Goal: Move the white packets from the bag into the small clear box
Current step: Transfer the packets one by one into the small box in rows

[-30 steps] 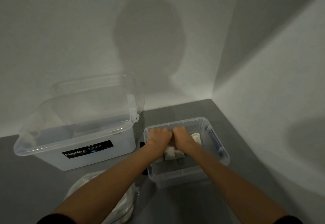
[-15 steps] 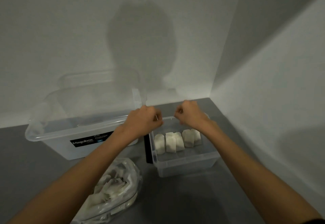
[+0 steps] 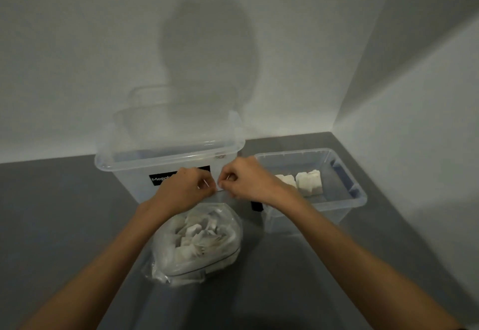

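Walls [image 3: 77, 44]: white, 2 of them meeting in a corner at the right rear, with a head-shaped shadow on the rear one.

Table [image 3: 64, 226]: flat grey surface, running into that corner.

Large clear box [image 3: 168, 153]: stood at the rear centre-left of the table, against the rear wall, lid on. A black label [image 3: 160, 179] with white lettering sat on its front wall, partly covered by the left hand.

Small clear box [image 3: 357, 195]: stood just to the right of the large one, lid off, close to the right wall.

Bag [image 3: 223, 226]: clear plastic, lying on the table in front of the large box and just left of the small box. It bulged with a loose heap of white packets [image 3: 197, 234]. Its top edge was raised toward the hands.

Left hand [image 3: 186, 189] and right hand [image 3: 248, 182]: side by side above the bag, nearly touching, both forearms reaching in from the near edge. Each hand had its fingers curled and its thumb and fingertips pinched on the bag's top edge. Neither hand held a packet.

Packets in the small box [image 3: 308, 183]: white, standing upright in a row on its floor toward the left rear. The right wrist hid part of the row, so the count could not be read.

Small black item [image 3: 257, 206]: between the 2 boxes, at the small box's near left corner. Too small to identify.
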Available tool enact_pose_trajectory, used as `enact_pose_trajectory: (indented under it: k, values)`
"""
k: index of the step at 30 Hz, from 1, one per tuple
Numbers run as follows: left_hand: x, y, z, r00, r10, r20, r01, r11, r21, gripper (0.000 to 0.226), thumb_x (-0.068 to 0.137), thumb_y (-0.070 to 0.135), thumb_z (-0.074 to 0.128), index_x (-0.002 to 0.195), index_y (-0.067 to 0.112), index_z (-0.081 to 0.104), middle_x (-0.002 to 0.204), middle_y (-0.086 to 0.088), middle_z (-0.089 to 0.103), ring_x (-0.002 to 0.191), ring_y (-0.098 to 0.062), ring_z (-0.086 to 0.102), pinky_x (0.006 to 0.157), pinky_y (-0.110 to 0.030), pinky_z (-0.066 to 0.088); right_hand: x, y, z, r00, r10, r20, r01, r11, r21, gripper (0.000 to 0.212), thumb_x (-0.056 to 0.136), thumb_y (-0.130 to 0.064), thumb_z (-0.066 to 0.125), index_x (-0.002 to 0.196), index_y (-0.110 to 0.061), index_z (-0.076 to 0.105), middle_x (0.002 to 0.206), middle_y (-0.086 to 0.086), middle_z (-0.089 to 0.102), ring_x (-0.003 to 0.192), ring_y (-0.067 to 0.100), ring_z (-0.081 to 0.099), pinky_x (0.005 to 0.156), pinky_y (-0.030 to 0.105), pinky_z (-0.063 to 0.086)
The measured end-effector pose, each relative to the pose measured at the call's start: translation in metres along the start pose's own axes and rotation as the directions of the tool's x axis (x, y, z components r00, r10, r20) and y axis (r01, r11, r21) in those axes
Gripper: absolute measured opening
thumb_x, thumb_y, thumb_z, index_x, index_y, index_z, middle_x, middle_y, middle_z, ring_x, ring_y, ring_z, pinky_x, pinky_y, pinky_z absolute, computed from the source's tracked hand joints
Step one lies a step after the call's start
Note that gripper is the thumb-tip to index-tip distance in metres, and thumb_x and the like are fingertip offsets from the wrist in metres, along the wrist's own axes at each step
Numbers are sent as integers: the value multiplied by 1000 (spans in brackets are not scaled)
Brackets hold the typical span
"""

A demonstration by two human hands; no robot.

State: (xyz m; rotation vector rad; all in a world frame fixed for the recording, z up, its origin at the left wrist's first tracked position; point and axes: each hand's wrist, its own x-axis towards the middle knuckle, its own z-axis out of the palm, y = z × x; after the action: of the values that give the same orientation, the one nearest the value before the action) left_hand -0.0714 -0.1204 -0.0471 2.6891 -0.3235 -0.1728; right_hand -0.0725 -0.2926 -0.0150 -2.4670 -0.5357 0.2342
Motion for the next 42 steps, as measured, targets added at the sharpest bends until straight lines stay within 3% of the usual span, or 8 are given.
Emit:
enact_pose_trajectory:
  k: [5,10,17,25,28,31,35,42]
  values:
    - [-20,-27,14,999,-28,45,26,999,29,15,88,32,60,95,23,70,95,4,68,88,-13,63,80,-40,55,-2,-4,52,985,-27,168,34,999,-39,19,88,-10,61,104,-5,72,96,10,69,81,16,64,73,23,49]
    - [-34,-44,27,998,-14,63,16,999,-33,11,88,19,60,94,18,70,94,2,69,85,-12,63,78,-32,55,-9,4,94,954,-6,300,43,992,-117,31,78,-28,75,103,-10,71,89,-3,57,81,10,50,69,22,38]
    - [-41,-54,34,1000,-25,6,25,984,-179,11,87,13,61,89,17,71,74,7,66,64,1,59,56,-6,41,-8,20,111,984,19,179,-2,996,-90,13,84,-8,61,82,-2,72,86,10,69,78,20,63,71,30,52]
    - [-45,-57,46,998,-44,54,60,928,-368,12,88,3,57,86,6,68,69,-10,72,60,-27,69,58,-29,57,-3,34,114,985,142,93,-138,989,-55,20,87,-2,49,84,11,64,87,23,67,76,38,67,68,49,57]
    - [-44,-56,53,994,-33,101,69,920,-385,12,89,4,56,86,4,68,68,-14,71,55,-23,65,52,-24,54,1,31,120,970,171,174,-147,978,-146,17,87,-4,53,80,7,64,85,18,66,76,31,66,66,42,56]
    - [-43,-56,59,991,-40,126,84,928,-363,11,90,7,57,86,6,67,68,-12,70,52,-13,62,54,-21,52,2,27,123,944,197,263,-147,969,-197,30,86,-17,60,60,-11,47,68,3,51,63,18,51,50,24,38]
    - [-42,-58,63,989,-50,140,100,923,-372,11,89,7,57,85,8,68,66,-9,69,52,-12,61,56,-21,52,-3,23,118,925,210,316,-151,968,-201,34,80,-30,70,62,-11,49,63,2,47,53,12,41,49,22,33]
    - [-49,-54,54,991,-72,116,121,855,-504,14,90,4,55,87,0,68,71,-17,70,55,-17,61,53,-21,51,-7,31,112,981,193,33,-190,979,-70,18,81,-10,59,67,1,58,69,9,52,63,16,47,62,39,49]
